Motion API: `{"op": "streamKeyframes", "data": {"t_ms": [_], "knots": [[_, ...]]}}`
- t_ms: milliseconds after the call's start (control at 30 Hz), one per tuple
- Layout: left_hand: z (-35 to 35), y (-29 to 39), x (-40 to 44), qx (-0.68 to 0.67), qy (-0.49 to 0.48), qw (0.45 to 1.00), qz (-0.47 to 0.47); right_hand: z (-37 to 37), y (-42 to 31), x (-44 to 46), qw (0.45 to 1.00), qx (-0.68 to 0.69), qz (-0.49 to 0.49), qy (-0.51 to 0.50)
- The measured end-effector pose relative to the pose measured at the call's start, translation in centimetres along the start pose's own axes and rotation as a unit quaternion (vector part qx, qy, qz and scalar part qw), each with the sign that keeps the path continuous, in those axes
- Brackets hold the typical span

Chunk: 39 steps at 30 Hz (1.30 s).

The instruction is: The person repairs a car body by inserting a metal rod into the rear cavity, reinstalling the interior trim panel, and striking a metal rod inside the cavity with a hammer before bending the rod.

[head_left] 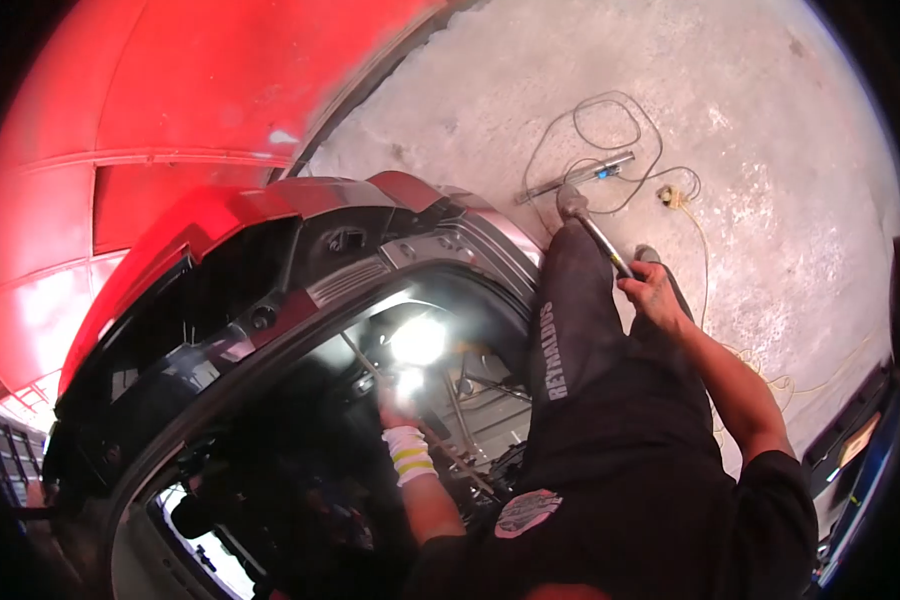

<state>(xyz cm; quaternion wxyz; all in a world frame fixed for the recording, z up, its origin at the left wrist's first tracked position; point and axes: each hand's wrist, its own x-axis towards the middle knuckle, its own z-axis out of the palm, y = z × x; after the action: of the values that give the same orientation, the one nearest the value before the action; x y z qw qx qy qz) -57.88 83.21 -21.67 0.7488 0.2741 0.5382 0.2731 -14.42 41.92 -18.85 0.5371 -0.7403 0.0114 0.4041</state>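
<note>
My right hand (652,292) is closed round the handle of a hammer-like tool (600,245), whose rounded head lies above my knee. My left hand (396,400), with a white and yellow striped band (409,455) at the wrist, reaches into the open rear of a vehicle (400,215). Glare blurs its fingers, and what they hold, if anything, cannot be made out. A bright light (418,341) shines just beyond that hand, and a thin rod (360,355) runs close to it.
On the concrete floor (770,200) lie a long metal bar light (580,177), a looped cable (660,150) and a yellow cord with a connector (672,197). A red wall (200,80) stands at the upper left. Dark equipment (855,440) is at the right edge.
</note>
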Motion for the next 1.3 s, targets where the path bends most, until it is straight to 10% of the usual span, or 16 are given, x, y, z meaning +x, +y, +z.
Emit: {"op": "streamKeyframes", "data": {"t_ms": [300, 467, 867, 1067, 1167, 1300], "knots": [[-2.7, -1.4, 1.6, 0.13, -0.061, 0.99, 0.016, -0.8, 0.7, 1.5, 0.999, 0.026, 0.038, 0.013], [10.1, -2.6, -4.8, 0.049, 0.111, 0.993, -0.003, 0.5, 1.4, 3.1, 0.998, 0.039, 0.051, -0.021], [10.9, -2.2, -5.7, 0.001, 0.204, 0.979, -0.029, 0.9, -0.3, 5.1, 0.998, -0.025, 0.026, -0.059], [0.8, -4.9, -0.4, 0.342, -0.049, 0.92, 0.185, 1.8, -2.8, 3.4, 0.995, -0.076, -0.008, -0.056], [6.7, -4.6, -4.0, -0.064, 0.039, 0.997, 0.004, 1.9, -3.9, 1.8, 0.98, -0.163, -0.084, -0.071], [7.6, -4.2, -4.9, -0.029, 0.094, 0.995, -0.009, 4.1, -8.8, -1.9, 0.928, -0.306, -0.142, -0.159]]}}
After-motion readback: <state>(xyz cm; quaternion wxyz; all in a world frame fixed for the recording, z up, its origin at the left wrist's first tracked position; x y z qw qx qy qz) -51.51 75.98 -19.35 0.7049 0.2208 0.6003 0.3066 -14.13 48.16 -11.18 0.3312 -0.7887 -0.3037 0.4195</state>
